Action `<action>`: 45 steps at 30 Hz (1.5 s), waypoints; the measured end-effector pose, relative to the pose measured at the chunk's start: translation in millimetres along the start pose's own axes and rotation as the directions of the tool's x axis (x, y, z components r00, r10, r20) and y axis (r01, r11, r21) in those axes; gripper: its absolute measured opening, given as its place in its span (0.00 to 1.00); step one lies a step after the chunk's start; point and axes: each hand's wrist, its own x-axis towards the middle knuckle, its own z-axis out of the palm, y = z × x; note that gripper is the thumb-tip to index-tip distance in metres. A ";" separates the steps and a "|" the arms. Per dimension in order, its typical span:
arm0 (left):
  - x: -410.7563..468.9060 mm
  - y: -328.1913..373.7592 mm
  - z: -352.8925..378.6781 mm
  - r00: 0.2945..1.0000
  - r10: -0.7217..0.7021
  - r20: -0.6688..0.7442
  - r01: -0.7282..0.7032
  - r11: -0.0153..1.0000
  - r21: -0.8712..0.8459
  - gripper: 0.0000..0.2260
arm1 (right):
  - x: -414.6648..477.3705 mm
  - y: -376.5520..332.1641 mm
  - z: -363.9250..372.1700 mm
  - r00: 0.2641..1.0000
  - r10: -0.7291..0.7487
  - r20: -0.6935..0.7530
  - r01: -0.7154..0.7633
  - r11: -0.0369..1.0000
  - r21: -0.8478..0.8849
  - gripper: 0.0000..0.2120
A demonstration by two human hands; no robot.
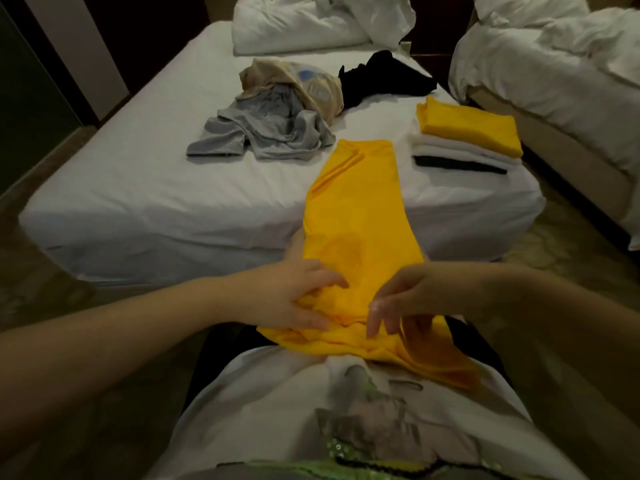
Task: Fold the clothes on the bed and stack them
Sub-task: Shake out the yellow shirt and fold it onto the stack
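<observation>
1. Left hand [294,297]: grips the bunched near end of the yellow shirt [360,209] between thumb and fingers.
2. Right hand [398,301]: fingers straight and spread, pointing down, tips touching the same near end just right of the left hand; nothing gripped.
3. Yellow shirt: folded into a long strip, its far part flat on the bed [138,188] right of centre, its near part hanging off the near edge to the hands.
4. Stack [474,129]: on the bed's right side, just right of the shirt; a yellow piece on top, white under it, black lowest.
5. Grey shirt [273,133]: crumpled, mid-bed, left of the strip's far end.
6. Beige garment [294,81]: crumpled, touching the grey shirt's far side.
7. Black garment [384,77]: crumpled, right of the beige one.
8. Duvet [311,26]: white, heaped at the far end.
9. Second bed [554,71]: far right, white bedding rumpled.
</observation>
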 end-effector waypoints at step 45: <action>75.9 -44.5 -82.8 0.936 -0.284 -0.209 0.208 0.924 -0.322 0.09 | 95.4 -0.3 -113.3 0.835 -0.005 -0.550 0.175 0.951 0.256 0.07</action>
